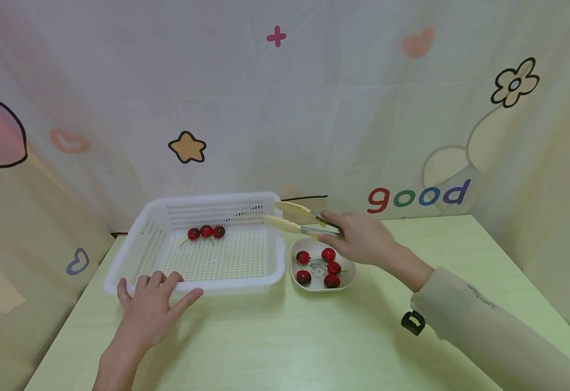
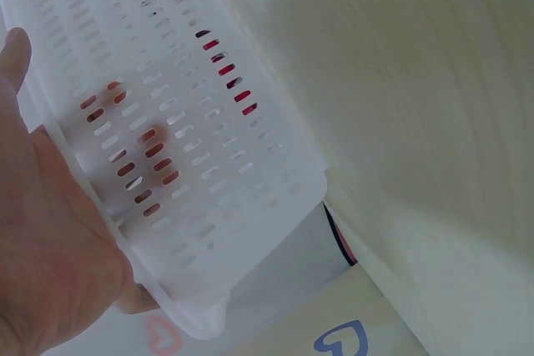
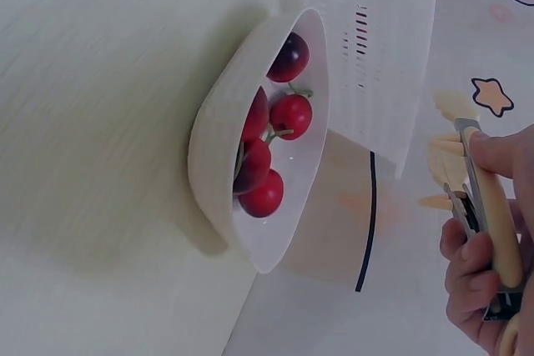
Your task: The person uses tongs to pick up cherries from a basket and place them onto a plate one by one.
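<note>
A white plastic basket (image 1: 197, 283) with slotted walls stands on the left of the table, three dark red cherries (image 1: 206, 232) lying toward its back. My left hand (image 1: 150, 309) grips the basket's front rim, its fingers hooked over the edge; through the slots in the left wrist view they show as darker patches. In my right hand (image 1: 363, 236) I hold tongs (image 3: 492, 223) with pale yellow tips. The tips are spread, nothing between them, above the basket's right edge. Below the tongs sits a small white bowl (image 3: 219, 139) with several cherries (image 1: 331, 281), some with green stems.
The light yellow-green table (image 1: 275, 347) extends in front of the basket and bowl. Behind it hangs a pale curtain (image 1: 246, 108) with printed shapes and the word "good". A small black piece (image 1: 413, 322) shows below the right sleeve (image 1: 490, 320).
</note>
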Available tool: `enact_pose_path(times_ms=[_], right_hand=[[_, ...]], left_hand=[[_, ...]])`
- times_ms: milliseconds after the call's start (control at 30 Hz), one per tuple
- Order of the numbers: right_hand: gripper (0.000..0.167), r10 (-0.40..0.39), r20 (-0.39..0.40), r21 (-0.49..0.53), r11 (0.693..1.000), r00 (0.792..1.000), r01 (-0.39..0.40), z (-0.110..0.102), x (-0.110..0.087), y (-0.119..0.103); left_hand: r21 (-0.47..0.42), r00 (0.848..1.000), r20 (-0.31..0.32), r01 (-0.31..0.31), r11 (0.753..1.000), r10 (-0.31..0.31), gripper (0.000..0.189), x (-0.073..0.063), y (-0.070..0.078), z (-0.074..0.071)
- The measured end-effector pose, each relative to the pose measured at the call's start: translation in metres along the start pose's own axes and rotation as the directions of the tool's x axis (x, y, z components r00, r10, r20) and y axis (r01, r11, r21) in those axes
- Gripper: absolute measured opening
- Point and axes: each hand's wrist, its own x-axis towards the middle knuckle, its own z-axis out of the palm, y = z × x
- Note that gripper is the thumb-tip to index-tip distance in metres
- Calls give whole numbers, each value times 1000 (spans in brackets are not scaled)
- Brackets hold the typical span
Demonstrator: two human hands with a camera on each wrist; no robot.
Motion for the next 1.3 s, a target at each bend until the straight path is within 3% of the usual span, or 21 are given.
enact_pose_path(times_ms=[333, 533, 667, 800, 1033, 1300], right_hand=[[48, -67, 25, 20, 998, 997, 66, 6, 21, -16], [46, -54, 59, -7, 998, 997, 55, 10, 31, -25], [53, -38, 82, -12, 999, 996, 39, 11, 40, -33], [58, -71, 71, -25, 997, 995, 73, 14, 51, -41], [46, -103, 63, -82, 991, 993, 108, 18, 64, -54], [53, -55, 110, -134, 989, 992, 69, 24, 79, -66]], left_hand=[[0, 1000, 6, 5, 1000, -5, 64, 1, 0, 0], [-1, 1000, 14, 6, 1000, -6, 63, 0, 1, 0], [-4, 1000, 13, 3, 1000, -3, 63, 0, 0, 0], [-5, 1000, 15, 4, 1000, -4, 64, 1, -1, -1], [-9, 1000, 18, 5, 1000, -5, 64, 0, -2, 1], [-4, 1000, 3, -2, 1000, 2, 63, 2, -2, 0]])
